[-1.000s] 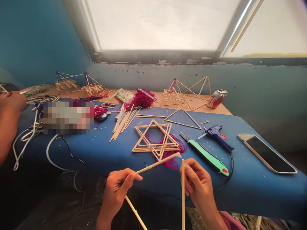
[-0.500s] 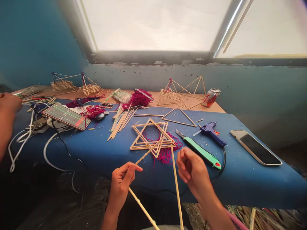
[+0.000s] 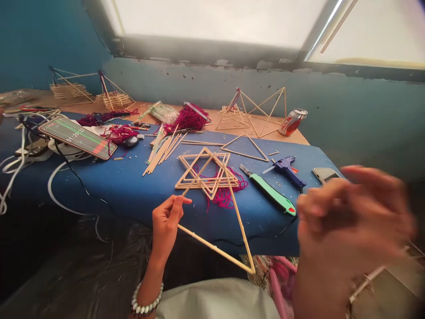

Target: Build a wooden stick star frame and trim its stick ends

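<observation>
My left hand (image 3: 167, 225) pinches one side of a triangle of thin wooden sticks (image 3: 215, 247). Its lower corner hangs over the front edge of the table; its far end overlaps a six-pointed star of stacked sticks (image 3: 186, 186). The star lies flat, partly on magenta yarn (image 3: 224, 199). My right hand (image 3: 352, 217) is raised at the right, close to the camera and blurred, with its fingers bent; whether it holds anything cannot be made out. Beyond it on the left lie a green utility knife (image 3: 274, 193) and a blue glue gun (image 3: 289, 172).
A phone (image 3: 321, 173) is partly covered by my right hand. Loose sticks (image 3: 162, 155), a phone showing a timer (image 3: 78, 136) and white cables (image 3: 53, 190) lie to the left. Stick pyramids (image 3: 229, 117) and a drink can (image 3: 292, 122) stand at the back.
My right hand has moved away from the stick triangle, right and closer to the camera. My left hand keeps its hold. Another person's hand at far left has almost left view.
</observation>
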`<state>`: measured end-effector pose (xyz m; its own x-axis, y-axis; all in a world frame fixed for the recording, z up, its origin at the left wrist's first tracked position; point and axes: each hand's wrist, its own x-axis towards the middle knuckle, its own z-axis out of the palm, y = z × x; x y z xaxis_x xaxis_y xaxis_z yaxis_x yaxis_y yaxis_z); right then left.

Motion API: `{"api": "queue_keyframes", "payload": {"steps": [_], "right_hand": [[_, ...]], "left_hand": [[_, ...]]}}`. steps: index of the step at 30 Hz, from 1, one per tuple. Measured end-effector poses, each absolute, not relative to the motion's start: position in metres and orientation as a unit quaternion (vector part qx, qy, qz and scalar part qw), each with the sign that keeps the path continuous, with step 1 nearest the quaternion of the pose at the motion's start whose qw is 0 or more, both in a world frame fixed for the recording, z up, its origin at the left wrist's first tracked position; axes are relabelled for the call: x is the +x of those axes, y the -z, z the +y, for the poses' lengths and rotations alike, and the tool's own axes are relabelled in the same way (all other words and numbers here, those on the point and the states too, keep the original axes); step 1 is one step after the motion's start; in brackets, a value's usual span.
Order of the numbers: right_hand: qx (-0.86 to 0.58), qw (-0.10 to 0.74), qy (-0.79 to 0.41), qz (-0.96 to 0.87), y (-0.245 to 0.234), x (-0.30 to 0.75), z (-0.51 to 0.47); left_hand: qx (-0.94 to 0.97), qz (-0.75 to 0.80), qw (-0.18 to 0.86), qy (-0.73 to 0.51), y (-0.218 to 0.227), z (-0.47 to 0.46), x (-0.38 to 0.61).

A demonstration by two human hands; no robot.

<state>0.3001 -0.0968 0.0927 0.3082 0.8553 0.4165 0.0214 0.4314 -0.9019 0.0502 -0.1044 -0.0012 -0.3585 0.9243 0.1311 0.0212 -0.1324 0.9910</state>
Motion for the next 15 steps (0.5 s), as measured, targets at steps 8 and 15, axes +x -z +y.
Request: {"api": "queue_keyframes", "payload": {"steps": [8, 15], "right_hand": [[-0.461, 0.428, -0.522, -0.575, -0.039, 0.289, -0.108], [-0.434, 0.381, -0.606, -0.547, -0.027, 0.278, -0.105]], "left_hand": [[0.380, 0.569, 0.314, -0.658, 0.001, -0.092, 0.051], [0.369, 0.540, 0.362, -0.664, -0.004, -0.090, 0.061]]}}
